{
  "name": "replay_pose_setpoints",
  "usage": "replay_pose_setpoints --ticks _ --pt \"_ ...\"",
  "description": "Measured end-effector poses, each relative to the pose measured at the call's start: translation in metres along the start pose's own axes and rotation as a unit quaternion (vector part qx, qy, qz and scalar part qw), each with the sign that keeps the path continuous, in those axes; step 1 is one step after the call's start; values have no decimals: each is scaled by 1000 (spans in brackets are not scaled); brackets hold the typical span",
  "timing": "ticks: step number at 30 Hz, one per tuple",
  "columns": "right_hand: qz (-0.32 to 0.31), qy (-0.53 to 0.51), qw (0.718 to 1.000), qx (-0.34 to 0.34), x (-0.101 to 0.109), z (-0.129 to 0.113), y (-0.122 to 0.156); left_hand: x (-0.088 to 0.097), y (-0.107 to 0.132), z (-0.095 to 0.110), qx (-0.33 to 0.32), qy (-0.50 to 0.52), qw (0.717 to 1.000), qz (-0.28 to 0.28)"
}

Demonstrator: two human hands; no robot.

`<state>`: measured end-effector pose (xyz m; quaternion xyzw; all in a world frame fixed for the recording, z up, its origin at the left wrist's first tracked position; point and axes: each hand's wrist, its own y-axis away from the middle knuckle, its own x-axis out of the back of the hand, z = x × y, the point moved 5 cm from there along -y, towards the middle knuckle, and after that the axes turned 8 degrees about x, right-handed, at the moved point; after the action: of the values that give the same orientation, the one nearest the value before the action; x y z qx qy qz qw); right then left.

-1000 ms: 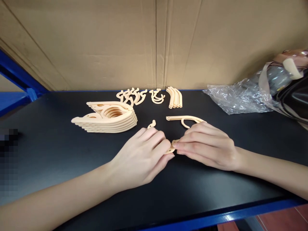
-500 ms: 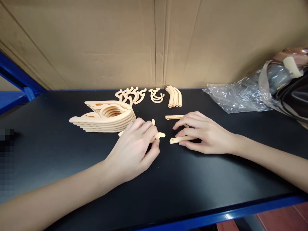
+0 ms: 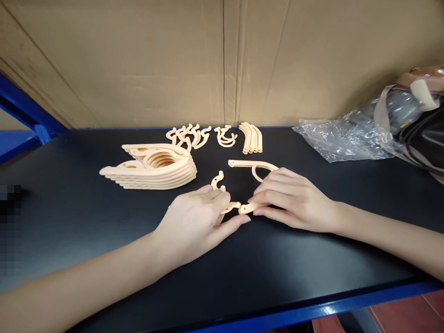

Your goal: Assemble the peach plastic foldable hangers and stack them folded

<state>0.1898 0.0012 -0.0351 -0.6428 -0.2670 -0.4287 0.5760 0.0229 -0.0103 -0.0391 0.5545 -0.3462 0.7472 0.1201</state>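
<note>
My left hand (image 3: 194,219) is closed around a cream plastic hanger piece with a curved, holed end (image 3: 218,179) rising past the fingers. A flat tip of that piece points right from between thumb and fingers. My right hand (image 3: 291,199) grips a cream hanger arm (image 3: 248,207) by its near strip, whose holed end meets the tip at my left hand. Whether the two are joined I cannot tell. The arm's far strip (image 3: 249,163) and an inner curved loop show beyond my right fingers; the rest is hidden under the palm.
A neat stack of cream hanger parts (image 3: 156,178) lies left of my hands. Behind are several loose hooks (image 3: 189,136), a few curved pieces (image 3: 226,137) and several curved strips (image 3: 252,138). Clear plastic bag (image 3: 343,136) and dark bag (image 3: 428,132) sit at right; cardboard (image 3: 138,64) stands behind the black table (image 3: 243,273).
My right hand has moved slightly left and nearer with the hanger arm, closing on it. The gap between the two pieces has closed, and my left thumb has stretched out to the right.
</note>
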Motion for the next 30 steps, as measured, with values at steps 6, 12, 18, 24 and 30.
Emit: replay_pose_setpoints --ticks 6,12,18,24,30 --pt "4 -2 1000 -1 0 -1 -2 -2 1 0 -10 -2 1000 1" --pt "7 -29 1000 -1 -2 -3 -1 -4 1 0 -9 16 1000 11" --pt "14 -34 999 2 -5 -6 2 -1 -3 6 -51 -41 998 -15" --pt "19 -42 999 0 -4 -6 1 2 -2 12 -87 -101 991 16" --pt "13 -60 998 -18 -4 -4 2 3 -2 10 -102 -139 984 41"
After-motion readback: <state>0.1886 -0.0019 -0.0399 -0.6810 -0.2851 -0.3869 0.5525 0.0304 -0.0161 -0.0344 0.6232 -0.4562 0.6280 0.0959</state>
